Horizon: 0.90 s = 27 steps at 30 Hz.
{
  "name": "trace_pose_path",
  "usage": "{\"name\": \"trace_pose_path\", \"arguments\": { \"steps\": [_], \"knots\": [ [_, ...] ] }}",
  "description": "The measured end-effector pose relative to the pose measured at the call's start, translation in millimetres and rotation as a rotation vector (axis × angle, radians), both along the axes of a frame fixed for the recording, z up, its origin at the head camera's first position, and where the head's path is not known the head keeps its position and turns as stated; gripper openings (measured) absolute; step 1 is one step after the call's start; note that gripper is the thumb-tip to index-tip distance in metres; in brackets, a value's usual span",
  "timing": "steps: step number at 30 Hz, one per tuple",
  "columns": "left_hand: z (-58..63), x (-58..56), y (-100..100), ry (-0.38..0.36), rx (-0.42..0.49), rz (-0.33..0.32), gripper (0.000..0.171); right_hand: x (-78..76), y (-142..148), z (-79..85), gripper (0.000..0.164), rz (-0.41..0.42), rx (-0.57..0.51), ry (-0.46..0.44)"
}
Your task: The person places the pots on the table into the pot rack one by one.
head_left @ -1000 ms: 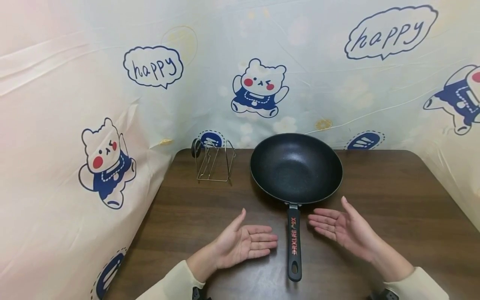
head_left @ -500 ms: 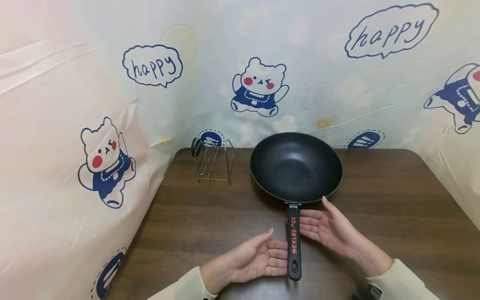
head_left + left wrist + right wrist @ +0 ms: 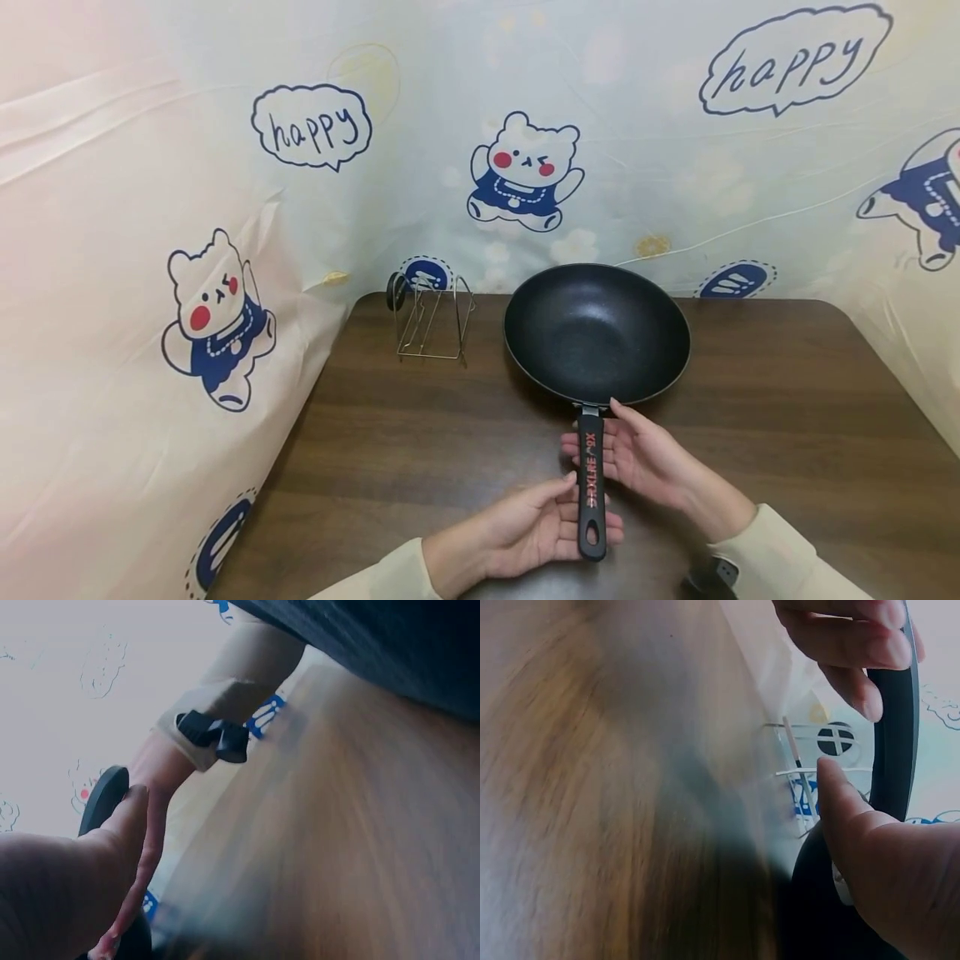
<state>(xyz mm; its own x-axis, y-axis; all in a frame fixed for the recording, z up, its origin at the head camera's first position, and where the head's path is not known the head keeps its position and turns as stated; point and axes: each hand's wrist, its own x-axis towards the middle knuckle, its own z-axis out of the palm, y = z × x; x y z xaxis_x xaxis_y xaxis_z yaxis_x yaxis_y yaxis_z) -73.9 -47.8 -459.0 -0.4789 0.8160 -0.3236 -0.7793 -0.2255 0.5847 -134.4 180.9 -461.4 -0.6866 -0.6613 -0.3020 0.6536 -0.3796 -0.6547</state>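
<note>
A black wok [image 3: 596, 337] stands at the back of the table, its long black handle [image 3: 591, 487] with red lettering pointing toward me. My left hand [image 3: 528, 529] has its fingers extended beneath the lower part of the handle, the fingertips showing past its right side and the thumb at its left edge. From the right, my right hand [image 3: 656, 467] reaches under the upper handle, its fingertips emerging on the left and its thumb near the wok's rim. In the right wrist view, the handle [image 3: 895, 750] runs between both hands. Whether the fingers touch the handle's underside, I cannot tell.
A wire rack [image 3: 427, 357] with a black round part [image 3: 395, 292] stands at the back left of the brown wooden table [image 3: 780, 400]. A printed cloth [image 3: 637, 167] hangs behind and around the table. A dark wrist device [image 3: 712, 577] sits by the right sleeve.
Both hands have moved inward from either side of the handle, and their fingers have slid beneath it. The wok and rack stay in place; the head view has shifted slightly.
</note>
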Motion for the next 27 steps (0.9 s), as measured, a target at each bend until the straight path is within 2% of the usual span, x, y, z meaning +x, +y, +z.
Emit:
{"name": "trace_pose_path", "arguments": {
  "steps": [7, 13, 16, 21, 27],
  "knots": [
    [1.2, 4.0, 9, -0.047, 0.019, 0.019, 0.061, -2.8, -8, 3.9, 0.067, 0.012, -0.039, -0.035],
    [3.1, 7.1, 15, -0.067, 0.036, 0.028, 0.058, -5.0, -13, 6.5, 0.05, 0.022, -0.09, -0.05],
    [3.6, 9.3, 18, -0.062, 0.039, 0.033, 0.054, -4.9, -16, 7.7, 0.044, 0.01, -0.078, -0.052],
    [0.4, 14.5, 26, -0.051, 0.023, 0.073, 0.045, -3.7, -23, 10.0, 0.035, -0.032, -0.024, -0.091],
    [-3.9, 20.9, 35, -0.041, 0.014, 0.162, 0.04, -1.2, -32, 13.5, 0.028, -0.052, -0.014, -0.13]
  ]
}}
